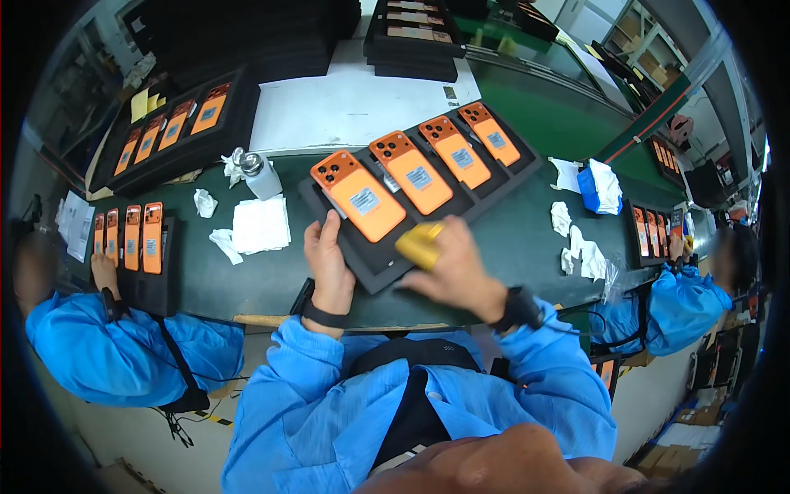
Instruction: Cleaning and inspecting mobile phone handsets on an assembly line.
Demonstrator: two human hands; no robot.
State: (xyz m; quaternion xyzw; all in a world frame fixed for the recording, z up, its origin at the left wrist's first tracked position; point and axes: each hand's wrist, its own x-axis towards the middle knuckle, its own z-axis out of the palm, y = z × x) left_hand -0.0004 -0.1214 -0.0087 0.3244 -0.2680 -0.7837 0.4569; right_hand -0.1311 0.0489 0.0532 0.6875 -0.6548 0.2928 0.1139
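A dark foam tray (384, 265) lies tilted on the table in front of me, with several orange phone-shaped pieces in its slots. Each has a camera block and a pale label, like the leftmost orange phone (360, 198). My left hand (331, 262) grips the tray's left edge, thumb up beside that phone, other fingers partly hidden. Over the tray's near edge is my right hand (461, 272), slightly blurred. Its fingers are closed on a small yellow piece (420, 245), perhaps cloth or sponge, below the leftmost two phones.
A metal-topped bottle (260, 175) and folded white wipes (262, 225) are to the left. On the right sit a blue box of tissues (600, 188) and crumpled wipes (586, 253). Another phone tray (239, 107) stands far left. Co-workers in blue handle trays on both sides.
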